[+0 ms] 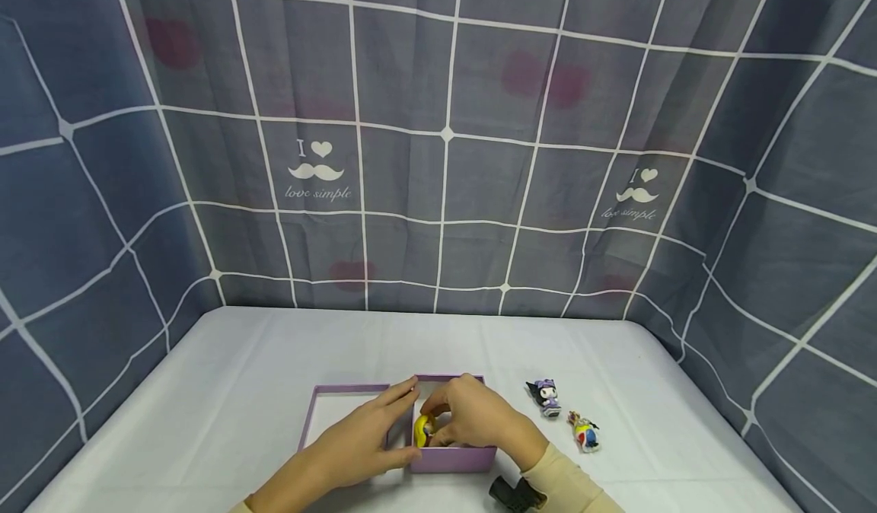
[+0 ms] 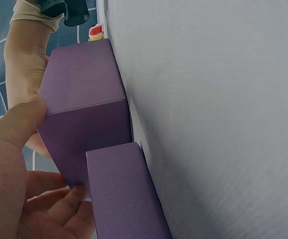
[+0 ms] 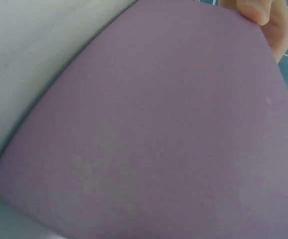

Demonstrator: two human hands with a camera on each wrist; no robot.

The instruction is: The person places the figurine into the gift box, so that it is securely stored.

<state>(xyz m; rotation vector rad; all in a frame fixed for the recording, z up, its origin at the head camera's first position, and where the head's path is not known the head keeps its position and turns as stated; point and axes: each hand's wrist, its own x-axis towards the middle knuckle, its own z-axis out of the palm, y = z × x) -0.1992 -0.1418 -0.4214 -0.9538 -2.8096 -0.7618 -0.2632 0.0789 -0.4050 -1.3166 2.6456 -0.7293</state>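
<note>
A purple box (image 1: 454, 460) stands near the front of the table, its top uncovered. My left hand (image 1: 366, 437) holds its left side, thumb at the front corner and fingers toward the back; the left wrist view shows the thumb (image 2: 27, 117) on the box (image 2: 86, 79). Inside the box my right hand (image 1: 476, 418) reaches down and pinches a small yellow figurine (image 1: 421, 431), partly covered by the fingers. In the right wrist view the box wall (image 3: 149, 124) hides that hand's fingertips. Left of the box lies a shallow purple lid (image 1: 310, 415) with a white inside, partly behind my left hand.
Right of the box are two small figurines: a purple and black one (image 1: 546, 397) and a multicoloured one (image 1: 585, 432). A white cloth (image 1: 685, 422) covers the table. Grey-blue checked curtains (image 1: 404, 170) enclose its back and sides.
</note>
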